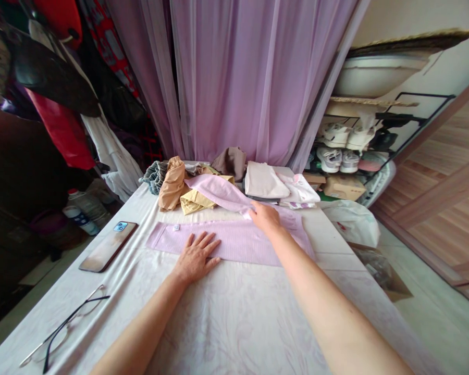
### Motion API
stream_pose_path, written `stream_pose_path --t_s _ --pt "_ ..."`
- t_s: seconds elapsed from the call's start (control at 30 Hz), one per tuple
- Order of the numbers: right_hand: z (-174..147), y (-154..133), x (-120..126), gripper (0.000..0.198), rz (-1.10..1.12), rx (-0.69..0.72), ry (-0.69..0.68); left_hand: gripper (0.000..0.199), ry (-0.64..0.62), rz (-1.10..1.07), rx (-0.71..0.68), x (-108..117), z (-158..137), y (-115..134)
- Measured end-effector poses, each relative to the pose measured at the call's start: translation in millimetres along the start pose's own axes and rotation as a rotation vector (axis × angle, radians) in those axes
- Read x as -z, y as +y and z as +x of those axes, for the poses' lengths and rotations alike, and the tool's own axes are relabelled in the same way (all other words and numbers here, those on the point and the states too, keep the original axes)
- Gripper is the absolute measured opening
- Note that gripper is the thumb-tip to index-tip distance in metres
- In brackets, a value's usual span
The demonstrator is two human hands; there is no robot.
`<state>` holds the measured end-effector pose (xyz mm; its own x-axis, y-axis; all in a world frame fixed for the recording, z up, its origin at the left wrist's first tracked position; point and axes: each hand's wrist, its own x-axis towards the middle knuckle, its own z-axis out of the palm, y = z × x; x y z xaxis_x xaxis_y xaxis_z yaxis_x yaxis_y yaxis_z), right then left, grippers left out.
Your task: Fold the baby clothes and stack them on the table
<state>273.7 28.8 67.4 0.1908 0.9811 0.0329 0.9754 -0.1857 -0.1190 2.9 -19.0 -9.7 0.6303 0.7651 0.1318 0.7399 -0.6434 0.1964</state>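
Observation:
A lilac ribbed knit garment [234, 242] lies spread across the table, with a small white label near its left end. My left hand [195, 258] rests flat on its near edge, fingers spread. My right hand [264, 216] is closed on the garment's far side, at a long narrow strip, likely a sleeve [219, 192], which stretches left over the clothes behind. The right fingertips are partly hidden by the hand itself.
Behind lie tan cloth [172, 185], yellow cloth [197, 202], a brown garment [230, 162] and folded pale clothes [266, 181]. A phone [108, 247] and eyeglasses [64, 325] lie on the left of the table [234, 323]. A shoe rack [391, 117] stands right.

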Motion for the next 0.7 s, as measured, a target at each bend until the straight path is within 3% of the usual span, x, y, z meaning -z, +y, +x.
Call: stream_pose_path --t_s 0.13,0.2,0.27,0.53,0.7 --pt "39 -13 -8 0.042 0.02 0.026 -0.086 0.058 -0.003 -0.013 -0.004 1 0 0" --pt "50 -15 -13 0.031 0.038 -0.012 -0.088 0.059 -0.015 -0.021 0.001 2 -1 1" --pt "53 -15 -19 0.032 0.065 -0.067 -0.052 0.06 -0.029 -0.032 0.005 3 -1 1" --pt "25 -13 -51 0.052 0.227 -0.015 0.122 0.06 -0.013 -0.057 -0.004 4 -2 1" --pt "4 -3 -66 0.049 0.328 0.105 0.232 0.059 -0.012 -0.044 0.019 1 -2 2"
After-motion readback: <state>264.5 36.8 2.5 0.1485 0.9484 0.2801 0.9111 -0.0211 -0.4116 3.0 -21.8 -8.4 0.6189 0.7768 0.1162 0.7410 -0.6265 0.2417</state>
